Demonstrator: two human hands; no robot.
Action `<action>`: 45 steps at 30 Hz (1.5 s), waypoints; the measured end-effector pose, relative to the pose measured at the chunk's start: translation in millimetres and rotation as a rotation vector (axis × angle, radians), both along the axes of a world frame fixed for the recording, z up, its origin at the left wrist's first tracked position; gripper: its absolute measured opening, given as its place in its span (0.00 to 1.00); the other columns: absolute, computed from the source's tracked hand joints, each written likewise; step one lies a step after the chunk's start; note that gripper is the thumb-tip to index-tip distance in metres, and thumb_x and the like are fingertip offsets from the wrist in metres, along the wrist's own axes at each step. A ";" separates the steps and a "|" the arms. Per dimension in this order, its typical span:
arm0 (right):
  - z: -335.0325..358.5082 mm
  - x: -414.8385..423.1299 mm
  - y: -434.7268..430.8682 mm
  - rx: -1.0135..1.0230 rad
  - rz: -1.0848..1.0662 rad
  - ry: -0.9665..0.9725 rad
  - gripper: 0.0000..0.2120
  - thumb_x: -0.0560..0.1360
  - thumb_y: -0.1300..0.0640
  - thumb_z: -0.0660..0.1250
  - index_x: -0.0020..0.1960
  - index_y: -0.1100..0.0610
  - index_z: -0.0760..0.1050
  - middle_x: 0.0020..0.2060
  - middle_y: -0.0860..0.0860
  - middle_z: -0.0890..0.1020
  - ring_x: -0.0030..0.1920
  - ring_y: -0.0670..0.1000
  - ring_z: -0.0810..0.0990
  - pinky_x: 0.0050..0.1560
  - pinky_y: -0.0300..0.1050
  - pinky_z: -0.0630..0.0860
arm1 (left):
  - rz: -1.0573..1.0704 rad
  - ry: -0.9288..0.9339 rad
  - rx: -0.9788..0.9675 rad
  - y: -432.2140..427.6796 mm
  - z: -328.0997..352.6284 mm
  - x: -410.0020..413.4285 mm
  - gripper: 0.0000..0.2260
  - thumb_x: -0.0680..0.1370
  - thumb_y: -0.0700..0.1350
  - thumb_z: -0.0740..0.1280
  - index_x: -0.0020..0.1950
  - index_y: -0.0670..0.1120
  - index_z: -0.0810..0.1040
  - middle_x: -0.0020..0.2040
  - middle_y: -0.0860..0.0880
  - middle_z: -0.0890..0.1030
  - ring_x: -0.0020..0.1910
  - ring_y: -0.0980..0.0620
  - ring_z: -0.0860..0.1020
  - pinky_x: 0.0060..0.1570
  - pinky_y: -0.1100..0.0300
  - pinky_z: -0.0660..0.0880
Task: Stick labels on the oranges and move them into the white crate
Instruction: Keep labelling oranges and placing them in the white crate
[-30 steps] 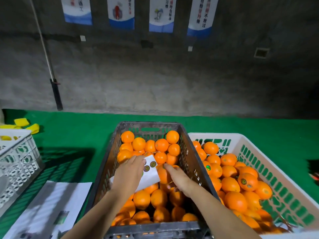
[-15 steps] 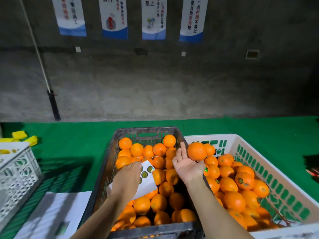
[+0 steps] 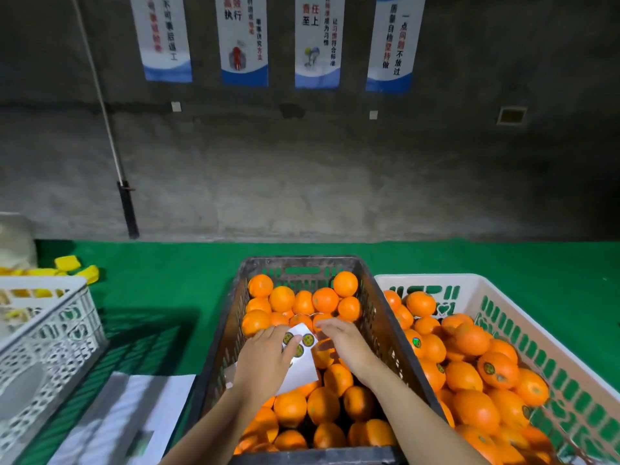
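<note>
The head camera looks down on a table covered in green felt-like cloth [image 3: 167, 290], set against a rough grey concrete wall [image 3: 335, 169].

In the middle stands a dark grey slotted plastic crate [image 3: 302, 260], filled with round unlabelled oranges [image 3: 325, 300]. Both bare forearms reach in over its near rim.

The left hand [image 3: 265, 360] hangs above the fruit with its fingers curled round a white backing sheet of round green-and-yellow labels [image 3: 303, 364], gripping it by its lower left part. Three labels show at the sheet's upper end.

The right hand [image 3: 345, 342] lies just beside it, palm down, with its fingers [image 3: 323, 327] pointing left and reaching the sheet's top right corner. Whether they pinch a label or only touch the paper cannot be told.

Touching the dark crate's right side is the white plastic crate with green slots [image 3: 422, 279]. It holds a heap of oranges [image 3: 473, 338], several with a round label showing, such as one orange with a green sticker [image 3: 498, 370] near the middle.

At the left edge stands a white lattice-pattern plastic basket [image 3: 50, 330], with yellow blocky pieces [image 3: 67, 263] behind it. Some white printed paper sheets [image 3: 127, 414] lie flat on the cloth, between the basket and the dark crate.

Four white-and-blue posters with Chinese text [image 3: 243, 38] hang on the wall. A thin pole with a black lower end [image 3: 127, 209] leans against it.
</note>
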State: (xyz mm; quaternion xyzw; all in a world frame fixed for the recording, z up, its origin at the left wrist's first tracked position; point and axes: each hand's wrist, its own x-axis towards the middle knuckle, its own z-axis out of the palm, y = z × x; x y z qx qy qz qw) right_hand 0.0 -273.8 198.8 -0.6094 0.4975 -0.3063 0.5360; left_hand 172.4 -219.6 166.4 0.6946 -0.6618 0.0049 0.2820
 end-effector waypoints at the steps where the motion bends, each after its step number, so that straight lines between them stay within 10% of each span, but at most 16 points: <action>1: 1.4 -2.7 1.3 0.000 0.008 0.004 0.14 0.85 0.55 0.57 0.63 0.56 0.78 0.47 0.50 0.83 0.49 0.54 0.82 0.48 0.45 0.75 | 0.006 -0.009 -0.005 0.0 -0.2 0.0 0.19 0.83 0.59 0.54 0.65 0.52 0.75 0.55 0.54 0.80 0.52 0.54 0.76 0.43 0.65 0.65; 7: 1.1 -2.1 8.0 -0.004 0.101 -0.001 0.15 0.84 0.52 0.59 0.60 0.60 0.79 0.44 0.51 0.82 0.41 0.48 0.79 0.42 0.38 0.75 | 0.023 0.005 -0.014 -5.0 -2.5 1.1 0.13 0.85 0.51 0.53 0.63 0.51 0.75 0.54 0.52 0.80 0.53 0.51 0.77 0.45 0.62 0.68; 14: -7.1 -3.1 7.1 -0.109 0.173 0.028 0.19 0.81 0.54 0.67 0.32 0.46 0.80 0.33 0.48 0.79 0.39 0.49 0.75 0.40 0.43 0.71 | 0.045 0.024 -0.067 -2.0 1.8 -0.7 0.13 0.84 0.51 0.58 0.64 0.50 0.75 0.56 0.51 0.81 0.52 0.52 0.79 0.41 0.63 0.69; 19: -13.0 -3.6 4.3 -0.143 0.167 -0.005 0.20 0.80 0.54 0.67 0.41 0.71 0.73 0.36 0.64 0.71 0.40 0.55 0.69 0.42 0.48 0.66 | 0.025 -0.081 -0.257 0.3 8.1 0.9 0.11 0.77 0.50 0.71 0.58 0.49 0.82 0.53 0.50 0.82 0.50 0.47 0.80 0.46 0.52 0.74; 30: -6.0 -2.2 10.8 -0.231 0.243 0.017 0.17 0.83 0.56 0.62 0.44 0.69 0.76 0.36 0.58 0.69 0.38 0.55 0.65 0.40 0.46 0.63 | -0.138 -0.013 -0.128 -0.5 3.9 -1.0 0.16 0.81 0.54 0.64 0.69 0.56 0.76 0.64 0.58 0.77 0.64 0.55 0.72 0.61 0.55 0.67; 45: -14.3 -3.0 10.1 -0.214 0.311 0.103 0.19 0.84 0.57 0.59 0.35 0.53 0.75 0.28 0.43 0.73 0.33 0.50 0.67 0.36 0.44 0.63 | -0.131 -0.003 0.027 -1.8 4.6 0.8 0.15 0.81 0.57 0.63 0.67 0.59 0.76 0.62 0.62 0.78 0.62 0.60 0.73 0.58 0.62 0.64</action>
